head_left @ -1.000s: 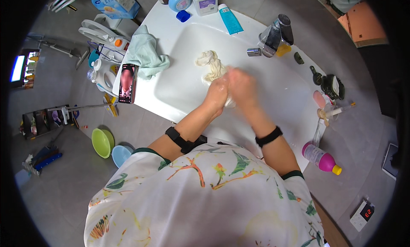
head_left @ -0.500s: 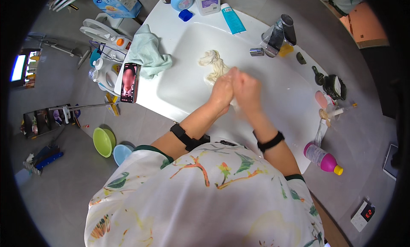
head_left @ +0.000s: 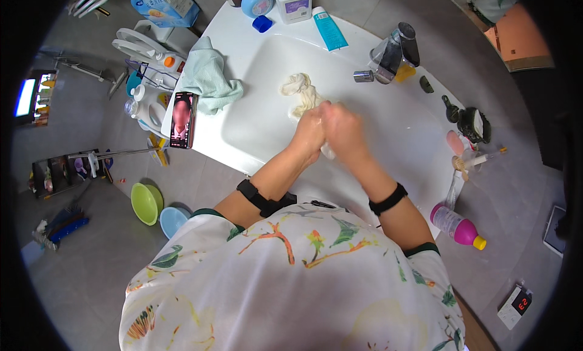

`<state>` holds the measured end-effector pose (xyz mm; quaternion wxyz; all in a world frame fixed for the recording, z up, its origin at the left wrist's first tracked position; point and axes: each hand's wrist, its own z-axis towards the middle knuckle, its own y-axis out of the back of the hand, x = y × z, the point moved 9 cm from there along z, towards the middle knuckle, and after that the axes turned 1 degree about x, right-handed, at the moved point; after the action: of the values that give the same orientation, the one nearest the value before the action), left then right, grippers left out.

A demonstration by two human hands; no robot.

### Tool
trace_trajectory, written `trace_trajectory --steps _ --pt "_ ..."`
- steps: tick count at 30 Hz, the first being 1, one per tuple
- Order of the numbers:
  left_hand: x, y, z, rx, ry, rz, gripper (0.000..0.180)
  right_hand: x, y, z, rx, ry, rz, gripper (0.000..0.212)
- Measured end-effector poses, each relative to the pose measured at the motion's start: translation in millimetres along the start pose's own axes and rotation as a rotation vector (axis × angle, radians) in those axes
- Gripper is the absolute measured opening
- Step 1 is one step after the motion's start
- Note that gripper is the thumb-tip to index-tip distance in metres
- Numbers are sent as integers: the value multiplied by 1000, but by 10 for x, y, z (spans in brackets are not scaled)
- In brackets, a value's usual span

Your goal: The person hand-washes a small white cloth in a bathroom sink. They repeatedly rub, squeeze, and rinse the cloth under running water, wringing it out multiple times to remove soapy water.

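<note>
1. At the far left, on the floor, a green bowl and a blue bowl stand just beside each other, well apart from the hands.
2. On the left edge of the white sink a phone lies with its screen lit, and a pale green towel is crumpled next to it, partly hanging toward the basin.
3. The cream cloth lies inside the basin. Its far end rests twisted on the basin floor; its near end goes into the two hands.
4. The left hand is closed around the near end of the cloth, the fingers curled tight. The right hand is pressed against the left one and is also closed on the same end. Between them only a small bit of cloth shows, under the right hand.
5. I judge that the cloth is soft and limp, with no stiffness at all. It looks wet, so it is probably heavier than dry fabric and a little slippery, maybe soapy. It is not fragile; a firm squeeze will not harm it.
6. The best place to hold it seems the bunched middle part, with the whole palm and not only the fingertips, because a loose end will slide out.
7. To the right, the tap stands at the back of the sink, and a pink bottle lies on its side at the near right corner.
</note>
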<state>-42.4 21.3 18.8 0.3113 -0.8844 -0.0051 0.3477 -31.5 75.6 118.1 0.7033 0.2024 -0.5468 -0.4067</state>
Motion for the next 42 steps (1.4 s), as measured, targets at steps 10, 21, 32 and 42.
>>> trace_trajectory --steps 10,21,32,42 --pt "-63 -43 41 48 -56 72 32 -316 -69 98 40 -170 -199 30" --pt "30 116 121 26 -33 -25 30 -149 -77 129 43 -109 -165 23" --pt "129 127 164 88 27 -105 31 -355 -58 88 -48 -126 -91 25" --pt "-138 77 -11 -103 6 -28 29 -447 138 -83 -169 -624 472 43"
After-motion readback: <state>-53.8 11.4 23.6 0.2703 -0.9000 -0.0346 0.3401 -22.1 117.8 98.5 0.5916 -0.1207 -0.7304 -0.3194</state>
